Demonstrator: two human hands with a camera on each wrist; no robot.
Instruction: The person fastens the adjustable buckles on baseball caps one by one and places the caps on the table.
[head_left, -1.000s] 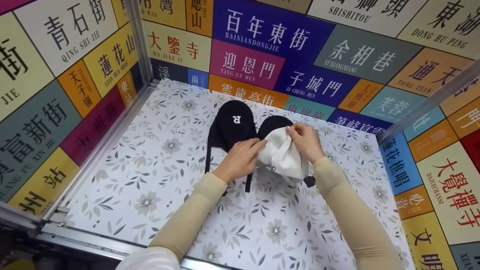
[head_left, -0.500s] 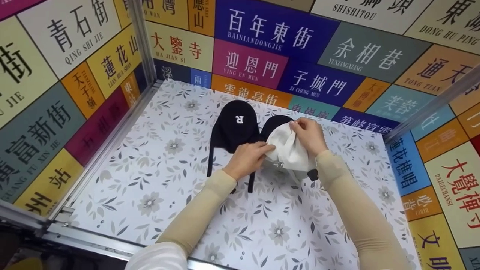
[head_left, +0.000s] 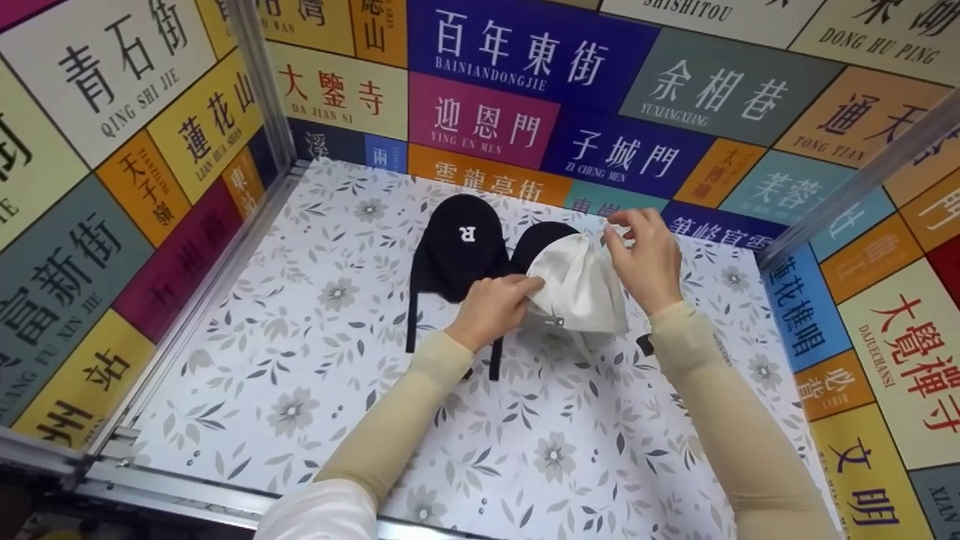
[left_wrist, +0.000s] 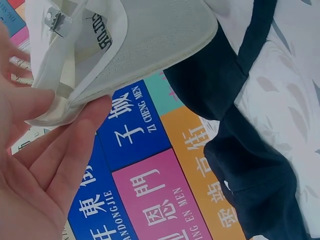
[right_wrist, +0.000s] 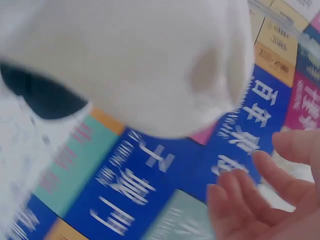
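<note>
A white cap (head_left: 576, 283) with a small metal buckle (left_wrist: 58, 22) is held up over the table by my left hand (head_left: 489, 309). Thumb and fingers pinch its edge beside the strap opening, where dark lettering shows on the inner band in the left wrist view. My right hand (head_left: 648, 261) is off the cap, just to its right, with fingers loosely bent and nothing between them. Behind the white cap lies a black cap (head_left: 541, 235), partly covered by it. To the left of that one sits another black cap (head_left: 461, 251) with a white letter R.
Black straps (head_left: 495, 360) hang toward me from the black caps. A small dark piece (head_left: 645, 344) shows by the right wrist. The table (head_left: 292, 360) has a floral cover, enclosed by sign-printed walls (head_left: 487, 124) and metal frame posts (head_left: 262, 82).
My right hand has let go of the white cap and moved right, away from it. The left hand keeps its pinch on the cap's edge. The black caps stay put.
</note>
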